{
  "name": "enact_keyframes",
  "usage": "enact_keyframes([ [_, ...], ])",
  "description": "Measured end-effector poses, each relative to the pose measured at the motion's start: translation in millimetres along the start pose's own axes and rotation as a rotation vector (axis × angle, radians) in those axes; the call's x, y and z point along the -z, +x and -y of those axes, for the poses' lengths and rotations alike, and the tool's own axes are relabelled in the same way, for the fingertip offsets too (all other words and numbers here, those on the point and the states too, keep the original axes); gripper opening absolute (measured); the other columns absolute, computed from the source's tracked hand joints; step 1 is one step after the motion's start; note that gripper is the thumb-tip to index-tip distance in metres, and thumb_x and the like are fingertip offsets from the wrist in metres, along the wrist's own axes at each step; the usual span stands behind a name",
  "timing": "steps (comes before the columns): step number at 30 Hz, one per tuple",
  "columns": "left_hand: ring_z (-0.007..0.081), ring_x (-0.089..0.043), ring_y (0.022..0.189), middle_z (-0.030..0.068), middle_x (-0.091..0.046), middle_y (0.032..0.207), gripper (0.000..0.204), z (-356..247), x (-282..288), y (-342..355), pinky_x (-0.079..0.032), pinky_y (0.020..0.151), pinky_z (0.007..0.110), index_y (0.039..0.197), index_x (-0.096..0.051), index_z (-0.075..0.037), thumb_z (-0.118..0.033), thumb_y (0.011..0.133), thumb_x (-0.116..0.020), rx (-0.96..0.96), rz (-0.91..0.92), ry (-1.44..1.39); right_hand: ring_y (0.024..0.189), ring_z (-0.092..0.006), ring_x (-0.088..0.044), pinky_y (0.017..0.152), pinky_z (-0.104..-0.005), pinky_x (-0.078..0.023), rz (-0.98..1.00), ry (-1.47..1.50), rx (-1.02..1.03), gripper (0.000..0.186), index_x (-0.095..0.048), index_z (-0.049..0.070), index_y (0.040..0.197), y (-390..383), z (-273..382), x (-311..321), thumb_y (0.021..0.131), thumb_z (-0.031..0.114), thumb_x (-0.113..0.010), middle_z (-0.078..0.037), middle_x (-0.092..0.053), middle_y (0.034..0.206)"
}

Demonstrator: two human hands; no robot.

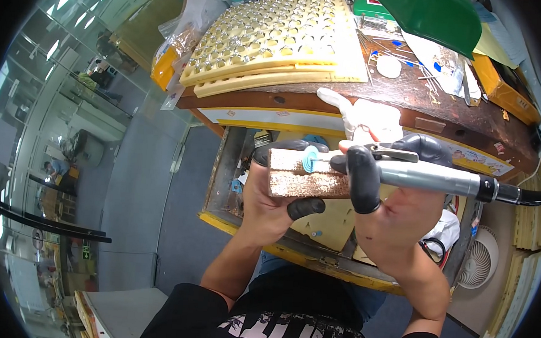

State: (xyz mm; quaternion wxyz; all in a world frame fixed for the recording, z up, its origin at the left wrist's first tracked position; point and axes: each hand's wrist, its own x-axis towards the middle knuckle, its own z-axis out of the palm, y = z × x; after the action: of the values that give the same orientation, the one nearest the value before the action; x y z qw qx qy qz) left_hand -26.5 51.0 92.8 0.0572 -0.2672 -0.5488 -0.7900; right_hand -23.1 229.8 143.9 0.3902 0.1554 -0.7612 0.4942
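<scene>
My left hand (267,200), with black finger cots on its fingertips, grips a brown block (303,185) with a rough, coppery surface. My right hand (398,205), also in black finger cots, is closed around the silver handpiece (428,177) of a rotary tool. A light blue ribbed disc (309,159) is fitted at the tool's tip. The disc lies over the upper part of the block and looks to be against it. Just beyond my hands, a white wrapped piece (373,116) sticks out from the bench's front edge.
Stacked cream trays (266,42) hold many rings on the wooden bench (423,95). Thin tool bits, a white round pot (389,67) and a green scoop-like container (431,18) lie to the right. An open drawer (236,222) is below my hands; a white fan (481,256) stands at right.
</scene>
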Motion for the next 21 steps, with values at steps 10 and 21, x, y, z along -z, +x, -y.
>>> enact_keyframes([
  [10,0.0251,-0.058,0.121,0.0179,-0.057,0.130,0.071,-4.1,-2.3,2.7,-0.051,0.102,0.040,0.134,-0.042,0.000,0.002,0.076,-0.083,0.006,-0.097,-0.004,0.068,-0.0177,-0.063,0.066,-0.0313,-0.047,-0.039,0.051,-0.072,0.004,-0.072,0.000,0.084,-1.2,-11.1,-1.2,0.084,0.004,-0.072,-0.007,-0.068,0.075],
  [21,0.0219,-0.061,0.117,0.0145,-0.059,0.129,0.073,-0.1,-3.2,-0.2,-0.054,0.097,0.036,0.134,-0.042,0.001,-0.001,0.075,-0.085,0.002,-0.094,0.013,0.081,-0.0230,-0.058,0.077,-0.0343,-0.043,-0.001,-0.006,-0.052,0.010,-0.076,0.004,0.092,-0.4,2.7,-3.7,0.082,0.007,-0.075,-0.007,-0.063,0.086],
])
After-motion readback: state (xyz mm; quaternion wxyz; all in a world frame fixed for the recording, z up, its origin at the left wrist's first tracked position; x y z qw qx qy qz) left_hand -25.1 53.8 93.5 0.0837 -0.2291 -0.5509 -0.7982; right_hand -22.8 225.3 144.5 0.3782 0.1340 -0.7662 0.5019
